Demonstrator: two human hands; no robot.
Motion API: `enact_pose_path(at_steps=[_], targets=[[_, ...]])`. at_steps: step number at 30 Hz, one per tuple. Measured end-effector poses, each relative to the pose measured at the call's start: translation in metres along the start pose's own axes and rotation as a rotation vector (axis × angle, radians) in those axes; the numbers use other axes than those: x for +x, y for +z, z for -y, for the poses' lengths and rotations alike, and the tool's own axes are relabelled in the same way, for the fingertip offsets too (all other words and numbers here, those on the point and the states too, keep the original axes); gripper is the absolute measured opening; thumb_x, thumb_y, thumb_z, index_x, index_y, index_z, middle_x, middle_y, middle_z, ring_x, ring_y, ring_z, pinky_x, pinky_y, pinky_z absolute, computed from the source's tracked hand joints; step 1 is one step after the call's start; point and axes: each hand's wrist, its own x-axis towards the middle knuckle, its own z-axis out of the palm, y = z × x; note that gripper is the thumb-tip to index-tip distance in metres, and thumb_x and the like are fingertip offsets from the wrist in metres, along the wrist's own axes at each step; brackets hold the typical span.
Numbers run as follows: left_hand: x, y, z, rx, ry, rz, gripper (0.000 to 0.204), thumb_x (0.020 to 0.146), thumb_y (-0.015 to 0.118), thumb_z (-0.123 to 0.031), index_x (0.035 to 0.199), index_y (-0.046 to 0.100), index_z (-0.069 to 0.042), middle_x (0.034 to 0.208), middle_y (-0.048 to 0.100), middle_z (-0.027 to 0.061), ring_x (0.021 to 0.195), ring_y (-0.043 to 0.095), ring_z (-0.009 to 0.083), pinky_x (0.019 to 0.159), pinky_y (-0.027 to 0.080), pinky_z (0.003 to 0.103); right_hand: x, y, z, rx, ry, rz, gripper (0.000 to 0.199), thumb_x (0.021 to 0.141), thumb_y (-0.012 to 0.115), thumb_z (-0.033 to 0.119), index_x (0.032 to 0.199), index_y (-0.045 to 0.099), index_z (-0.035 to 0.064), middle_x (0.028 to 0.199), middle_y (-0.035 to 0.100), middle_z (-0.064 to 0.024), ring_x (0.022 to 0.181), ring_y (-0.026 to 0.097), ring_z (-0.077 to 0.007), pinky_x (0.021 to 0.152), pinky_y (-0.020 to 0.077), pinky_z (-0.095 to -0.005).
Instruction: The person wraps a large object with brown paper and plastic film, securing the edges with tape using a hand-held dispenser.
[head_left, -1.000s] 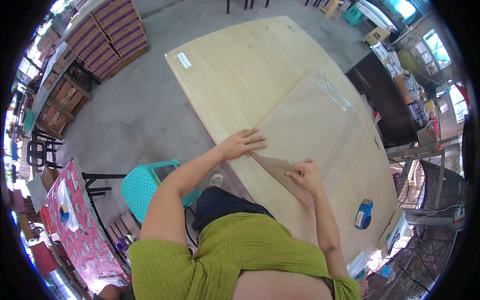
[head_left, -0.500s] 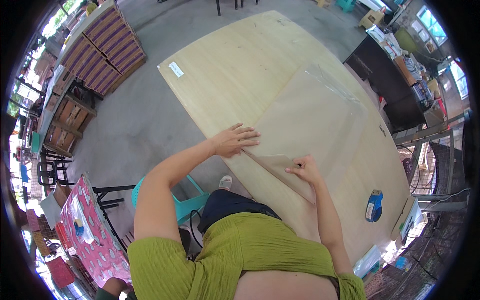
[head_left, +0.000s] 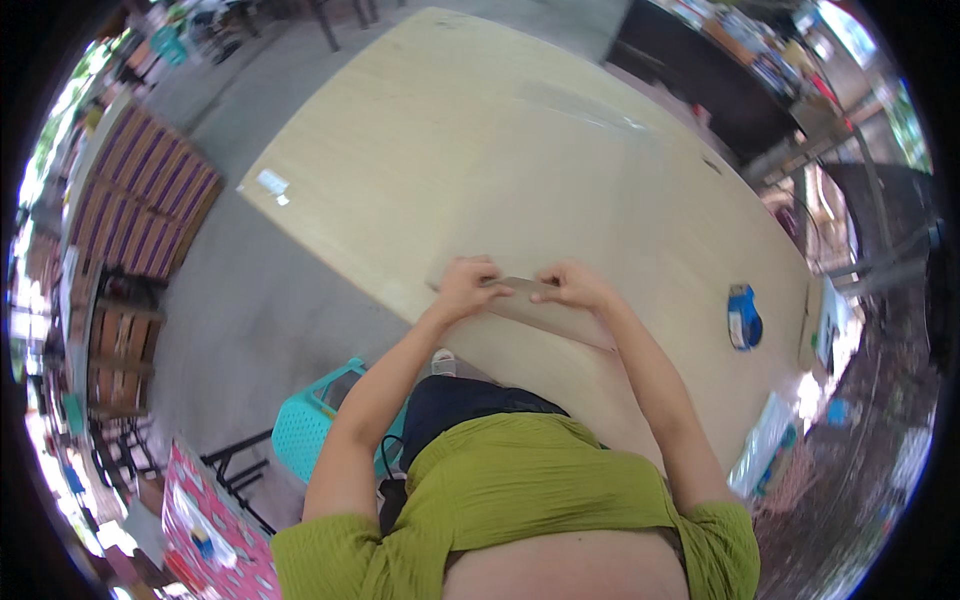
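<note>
A large, thin plastic sheet (head_left: 560, 210), tinted brownish and partly see-through, lies on a pale wooden table (head_left: 350, 190). My left hand (head_left: 468, 288) pinches its near edge at the left corner, fingers bent and slightly blurred. Close beside it, my right hand (head_left: 574, 286) grips the same edge between thumb and fingers. Between the two hands the edge is raised and folded over in a narrow strip. Glossy creases run along the sheet's far end.
A blue tape dispenser (head_left: 744, 318) sits on the table to the right. White labels (head_left: 272, 184) lie at the far left corner. A turquoise stool (head_left: 305, 430) stands on the floor at my left, near a pink-covered table (head_left: 215, 520). Striped boxes (head_left: 145, 195) are stacked further left.
My right hand has moved left, close to my left hand, which has gone from lying flat to pinching the sheet's edge. The whole view has turned.
</note>
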Motion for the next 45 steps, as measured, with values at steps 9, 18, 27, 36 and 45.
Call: enact_pose_path(at_steps=[9, 18, 27, 36, 45], targets=[[-0.001, 0.007, -0.007, -0.074, -0.069, -0.072, 0.022, 0.067, 0.086, -0.016, 0.07, 0.069, -0.001, 0.062, 0.055, 0.0067, 0.055, 0.049, 0.0182, 0.053, 0.037, 0.034, -0.163, -0.006, -0.067, -0.617, -0.082, -0.394, 0.091, 0.063, 0.086, 0.041, 0.143, 0.05, 0.0165, 0.153, 0.043, -0.0089, 0.141, 0.039, -0.0348, 0.108, 0.0356, -0.0603], [0.0, 0.008, -0.01, -0.084, -0.08, -0.076, 0.021, 0.067, 0.085, -0.013, 0.069, 0.068, -0.001, 0.062, 0.055, 0.0047, 0.055, 0.046, 0.0161, 0.053, 0.034, 0.033, -0.156, 0.043, -0.115, -0.734, -0.21, -0.557, 0.074, 0.076, 0.077, 0.044, 0.141, 0.055, 0.0182, 0.149, 0.049, -0.0111, 0.139, 0.043, -0.0366, 0.103, 0.0414, -0.0586], [-0.002, 0.01, -0.005, -0.134, -0.048, -0.093, 0.02, 0.068, 0.085, -0.013, 0.069, 0.069, -0.001, 0.062, 0.058, 0.0045, 0.056, 0.049, 0.0146, 0.053, 0.035, 0.031, -0.14, 0.024, -0.071, -0.092, 0.063, -0.613, 0.042, 0.078, 0.076, 0.048, 0.11, 0.073, 0.0214, 0.109, 0.069, -0.0033, 0.113, 0.056, -0.0274, 0.107, 0.0381, -0.0442], [0.001, 0.011, 0.0, -0.062, 0.001, -0.077, 0.017, 0.069, 0.085, -0.015, 0.072, 0.072, -0.003, 0.065, 0.062, 0.0044, 0.056, 0.052, 0.0163, 0.053, 0.037, 0.032, -0.094, 0.045, -0.061, 0.001, -0.044, -0.71, 0.026, 0.074, 0.082, 0.033, 0.083, 0.067, 0.013, 0.087, 0.063, -0.0011, 0.093, 0.055, -0.0239, 0.094, 0.0371, -0.0402], [0.025, -0.013, 0.009, -0.126, -0.164, -0.073, 0.017, 0.072, 0.083, -0.011, 0.073, 0.07, 0.0, 0.067, 0.06, 0.0052, 0.06, 0.051, 0.0133, 0.053, 0.037, 0.031, -0.056, 0.06, -0.037, 0.324, 0.012, -0.969, 0.026, 0.071, 0.085, 0.023, 0.068, 0.064, 0.0082, 0.069, 0.06, -0.0022, 0.07, 0.058, -0.0201, 0.088, 0.0404, -0.0368]])
